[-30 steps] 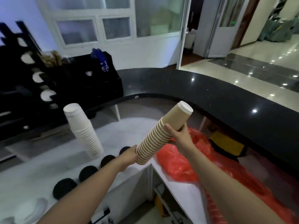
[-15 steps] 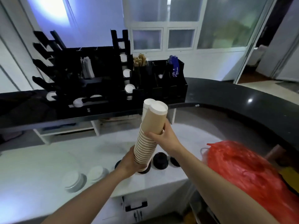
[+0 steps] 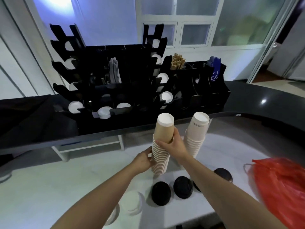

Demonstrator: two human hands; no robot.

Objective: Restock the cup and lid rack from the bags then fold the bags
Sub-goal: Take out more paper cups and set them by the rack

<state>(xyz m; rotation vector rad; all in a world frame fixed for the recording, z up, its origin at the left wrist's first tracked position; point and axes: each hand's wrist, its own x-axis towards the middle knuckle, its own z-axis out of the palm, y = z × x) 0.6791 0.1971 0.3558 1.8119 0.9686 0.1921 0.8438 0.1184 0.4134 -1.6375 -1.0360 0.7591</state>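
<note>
Two cup stacks stand upright on the white surface [image 3: 66, 176] below the black rack [image 3: 118, 90], which sits on the dark counter [image 3: 264, 103] behind and shows white lids or cups in several of its side slots, with sticks and sleeves in its upper bins. The red bag [image 3: 280, 184] lies at the right edge of the surface, well apart from the rack and not yet folded. The brown stack [image 3: 162, 146], upside down with its white base uppermost, has been swung from a steep tilt over the bag a second ago to vertical here, and its lower rim now meets or nearly meets the surface; contact cannot be told for certain. The white stack [image 3: 196, 134] stands just beside it on the right, partly behind the right forearm. The right hand [image 3: 175, 146] wraps the upper part of the brown stack, fingers curled round it; the left hand [image 3: 143, 161] steadies the lower part, fingertips pressed to the ribbed rims, though whether the fingers curl round it cannot be told. Three black lids [image 3: 160, 193] and two white lids [image 3: 132, 204] lie on the near surface in front of the stacks. Judged from this, the cups are out of the bag and staged near the rack; loading them into its slots and folding the bag remain.
</note>
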